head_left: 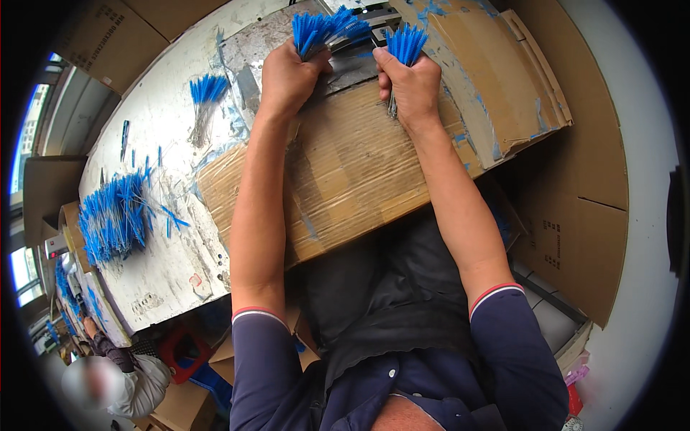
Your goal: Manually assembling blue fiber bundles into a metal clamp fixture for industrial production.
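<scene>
Matt, taped corrugated cardboard sheet (359,172) on a scuffed white worktop (165,266); blue bristly brushes (323,29) with thin twisted metal-wire stems.

Both arms stretch forward, left hand (287,75) and right hand (410,86) clenched, fingers curled.

Wire stems of both blue brush bundles (325,30) hidden inside closed left hand (289,77) and right hand (411,87); metal fixture (359,44) between them mostly covered; co-worker (126,381) lower left blurred
</scene>
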Tool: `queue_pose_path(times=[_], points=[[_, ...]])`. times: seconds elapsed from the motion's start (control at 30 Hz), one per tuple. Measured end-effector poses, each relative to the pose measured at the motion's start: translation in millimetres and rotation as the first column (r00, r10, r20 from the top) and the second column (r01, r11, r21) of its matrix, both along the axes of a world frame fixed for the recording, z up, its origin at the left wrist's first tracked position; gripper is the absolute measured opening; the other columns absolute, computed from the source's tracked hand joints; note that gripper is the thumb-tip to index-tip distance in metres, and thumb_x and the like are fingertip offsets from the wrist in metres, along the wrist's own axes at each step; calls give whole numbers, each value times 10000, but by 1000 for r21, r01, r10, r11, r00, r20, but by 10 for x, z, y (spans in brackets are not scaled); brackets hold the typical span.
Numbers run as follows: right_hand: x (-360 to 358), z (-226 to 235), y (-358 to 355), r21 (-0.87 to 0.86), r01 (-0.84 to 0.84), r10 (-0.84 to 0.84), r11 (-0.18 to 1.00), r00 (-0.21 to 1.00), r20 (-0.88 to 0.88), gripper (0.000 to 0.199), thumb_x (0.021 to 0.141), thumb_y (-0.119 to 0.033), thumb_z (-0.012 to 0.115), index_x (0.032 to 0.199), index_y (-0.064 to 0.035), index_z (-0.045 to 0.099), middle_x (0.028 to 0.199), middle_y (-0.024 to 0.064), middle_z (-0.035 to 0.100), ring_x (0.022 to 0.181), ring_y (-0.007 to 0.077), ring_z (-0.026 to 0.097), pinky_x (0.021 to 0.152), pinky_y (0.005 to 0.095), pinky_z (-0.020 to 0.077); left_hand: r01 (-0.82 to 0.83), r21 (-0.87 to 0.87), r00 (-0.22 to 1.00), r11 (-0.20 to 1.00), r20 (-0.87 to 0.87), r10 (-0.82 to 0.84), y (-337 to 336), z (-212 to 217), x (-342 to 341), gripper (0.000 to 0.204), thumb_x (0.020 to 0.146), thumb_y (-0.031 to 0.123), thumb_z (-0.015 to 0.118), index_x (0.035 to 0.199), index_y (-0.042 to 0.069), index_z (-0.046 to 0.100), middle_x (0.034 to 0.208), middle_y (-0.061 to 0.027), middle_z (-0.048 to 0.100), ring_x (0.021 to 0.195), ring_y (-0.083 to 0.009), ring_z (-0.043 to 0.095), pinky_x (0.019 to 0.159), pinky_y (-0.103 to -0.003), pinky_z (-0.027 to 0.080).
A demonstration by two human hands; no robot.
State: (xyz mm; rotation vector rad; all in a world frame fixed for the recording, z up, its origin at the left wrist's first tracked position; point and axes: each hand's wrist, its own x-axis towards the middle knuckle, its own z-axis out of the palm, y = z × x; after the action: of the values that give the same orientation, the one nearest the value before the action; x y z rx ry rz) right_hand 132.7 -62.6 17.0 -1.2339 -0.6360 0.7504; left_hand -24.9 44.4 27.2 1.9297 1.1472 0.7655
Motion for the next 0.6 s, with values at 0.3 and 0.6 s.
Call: queue_pose_path(times=[0.3, 0.6], points=[[1, 7, -7, 3, -3, 3, 1000, 1000, -11, 116, 894, -103, 743, 882, -13, 671, 716, 22, 634, 529, 63, 566, 410, 218, 441, -63, 270, 995, 961, 86, 41, -121, -146, 15, 201, 882, 224, 760, 1001, 72, 702, 790, -114, 737, 747, -307, 719, 720, -389, 543], [14, -32, -15, 16, 7, -7, 1000, 1000, -2, 119, 897, -109, 734, 876, -9, 673, 716, 22, 631, 529, 68, 570, 417, 226, 450, -57, 343, 998, 938, 15, 55, -115, -159, 92, 182, 896, 221, 757, 990, 72, 711, 798, -66, 757, 753, -211, 738, 723, -338, 550]])
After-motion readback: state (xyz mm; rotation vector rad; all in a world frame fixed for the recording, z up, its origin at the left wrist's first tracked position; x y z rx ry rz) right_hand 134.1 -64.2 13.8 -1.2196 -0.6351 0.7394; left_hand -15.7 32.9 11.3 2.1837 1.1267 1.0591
